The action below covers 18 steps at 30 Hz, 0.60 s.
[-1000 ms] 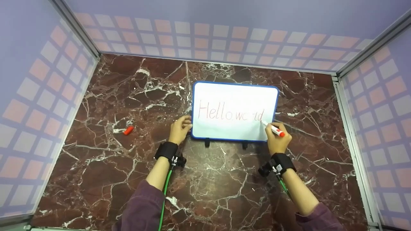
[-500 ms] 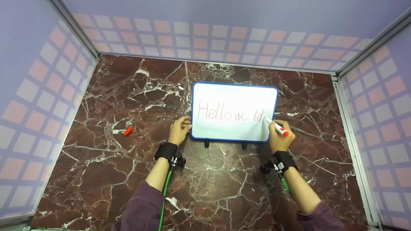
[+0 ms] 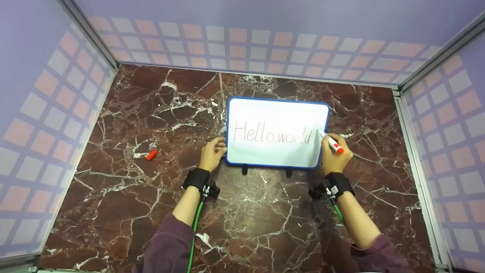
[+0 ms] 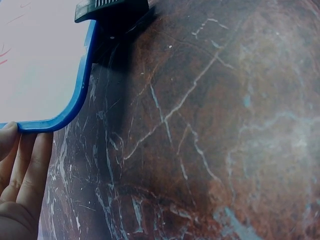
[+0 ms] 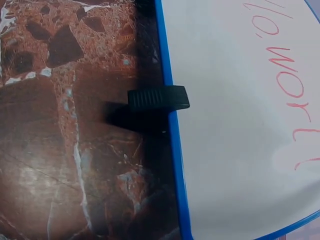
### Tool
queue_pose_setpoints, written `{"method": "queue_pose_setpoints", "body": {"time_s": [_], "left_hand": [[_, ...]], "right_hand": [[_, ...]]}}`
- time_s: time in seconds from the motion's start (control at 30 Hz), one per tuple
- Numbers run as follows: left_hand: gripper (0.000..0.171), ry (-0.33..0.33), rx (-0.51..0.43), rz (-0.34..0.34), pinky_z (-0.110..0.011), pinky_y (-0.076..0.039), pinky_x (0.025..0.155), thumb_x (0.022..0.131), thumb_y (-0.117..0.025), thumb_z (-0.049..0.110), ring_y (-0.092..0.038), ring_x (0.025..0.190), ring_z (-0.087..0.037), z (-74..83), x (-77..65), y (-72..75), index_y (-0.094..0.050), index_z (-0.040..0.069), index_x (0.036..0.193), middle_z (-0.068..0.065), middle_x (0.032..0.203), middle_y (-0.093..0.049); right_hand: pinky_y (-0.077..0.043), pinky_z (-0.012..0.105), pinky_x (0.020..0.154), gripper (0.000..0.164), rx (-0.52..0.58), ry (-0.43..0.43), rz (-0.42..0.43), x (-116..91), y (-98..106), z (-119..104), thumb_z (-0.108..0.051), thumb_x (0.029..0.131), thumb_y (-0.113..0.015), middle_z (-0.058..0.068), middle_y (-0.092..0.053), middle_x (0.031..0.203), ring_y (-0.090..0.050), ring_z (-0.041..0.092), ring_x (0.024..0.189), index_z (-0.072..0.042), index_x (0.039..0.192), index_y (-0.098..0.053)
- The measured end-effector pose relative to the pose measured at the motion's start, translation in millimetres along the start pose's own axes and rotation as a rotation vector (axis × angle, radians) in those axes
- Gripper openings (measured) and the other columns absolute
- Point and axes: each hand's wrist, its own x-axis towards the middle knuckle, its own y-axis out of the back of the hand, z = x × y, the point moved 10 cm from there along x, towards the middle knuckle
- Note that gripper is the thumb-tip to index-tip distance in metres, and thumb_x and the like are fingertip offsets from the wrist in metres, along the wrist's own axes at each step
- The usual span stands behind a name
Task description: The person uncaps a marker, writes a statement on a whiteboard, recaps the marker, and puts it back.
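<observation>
A small whiteboard (image 3: pixel 273 155) with a blue frame carries the red handwriting "Hello.world" (image 3: pixel 271 133). At its left edge my left hand (image 3: pixel 212 153) pinches the frame; in the left wrist view the thumb (image 4: pixel 7 137) lies at the front of the rim and the fingers (image 4: pixel 37 165) go behind it. My right hand (image 3: pixel 336 156) grips a white marker (image 3: pixel 331 143) with a red end, its tip close to the board just right of the "d". Neither the right hand nor the marker shows in the right wrist view. Black clips (image 5: pixel 159 97) sit on the board's lower edge.
A red marker cap (image 3: pixel 152 154) lies on the dark red marbled tabletop (image 3: pixel 151 212), left of the left hand. Walls with pink and white squares (image 3: pixel 237 49) enclose the back and sides. A green cable (image 3: pixel 194 235) runs along the left forearm.
My right hand and the marker have moved up and to the right, from the foot of the "d" to near the board's right edge. The left hand keeps its place.
</observation>
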Motion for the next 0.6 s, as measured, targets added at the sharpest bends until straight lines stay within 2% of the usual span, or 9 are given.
{"method": "queue_pose_setpoints", "body": {"time_s": [0.2,0.4,0.6], "left_hand": [[0.03,0.009,0.007,0.001,-0.034,-0.059,0.071,0.083,-0.059,-0.004,-0.066,0.088,-0.037,-1.7,-0.2,-0.6,-0.058,-0.007,0.113,-0.028,0.099,-0.065],[0.03,0.005,0.013,0.009,-0.034,-0.059,0.071,0.083,-0.059,-0.005,-0.066,0.088,-0.036,-1.3,-0.5,1.0,-0.058,-0.007,0.113,-0.027,0.099,-0.065],[0.03,0.014,0.023,0.003,-0.033,-0.059,0.071,0.084,-0.059,-0.004,-0.066,0.088,-0.035,-0.1,-0.6,0.8,-0.058,-0.006,0.114,-0.026,0.099,-0.065]], "right_hand": [[-0.042,0.006,0.061,0.015,0.0,0.008,-0.016,-0.1,0.4,5.0,-0.015,0.078,-0.067,0.016,-0.072,0.078,-0.052,-0.009,0.064,-0.003,0.085,-0.071],[-0.04,0.005,0.057,0.013,-0.026,-0.012,-0.037,-6.3,0.1,10.9,-0.013,0.078,-0.065,0.016,-0.07,0.073,-0.05,-0.009,0.059,-0.002,0.081,-0.07],[-0.037,0.004,0.056,0.012,-0.071,0.002,-0.029,-11.0,3.1,14.6,-0.011,0.076,-0.063,0.016,-0.07,0.07,-0.047,-0.011,0.058,0.0,0.078,-0.068]]}}
